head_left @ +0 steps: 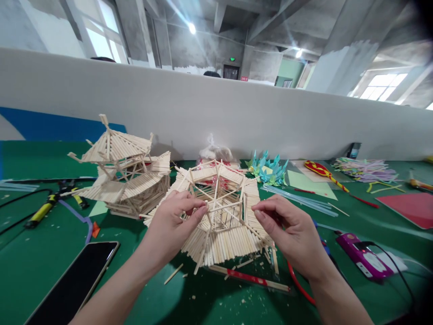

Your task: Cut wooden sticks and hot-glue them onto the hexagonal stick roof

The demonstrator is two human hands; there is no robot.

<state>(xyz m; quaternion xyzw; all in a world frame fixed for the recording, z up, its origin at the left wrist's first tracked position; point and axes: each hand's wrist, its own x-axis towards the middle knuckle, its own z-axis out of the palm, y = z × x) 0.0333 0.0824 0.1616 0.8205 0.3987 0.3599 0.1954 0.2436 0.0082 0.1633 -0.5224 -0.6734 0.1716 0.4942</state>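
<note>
A half-built pavilion model (230, 246) of thin wooden sticks sits in front of me, its slatted roof skirt around an open frame. My left hand (181, 214) is closed, thumb and forefinger pinching the left end of a wooden stick (225, 207) that lies across the frame's top. To the right of the frame, my right hand (287, 223) has its thumb and fingertips pinched together; what they hold, if anything, is too small to make out. A second stick pavilion (122, 176), with a pointed roof and upturned corners, stands to the left.
A phone (72, 284) lies at front left, near a yellow-black tool (42, 210). A red-labelled stick packet (253, 277) lies in front of the model. A purple device (363, 255) with cables sits right. Behind are turquoise folded paper (269, 169), clear glue sticks (301, 201) and a white partition (203, 108).
</note>
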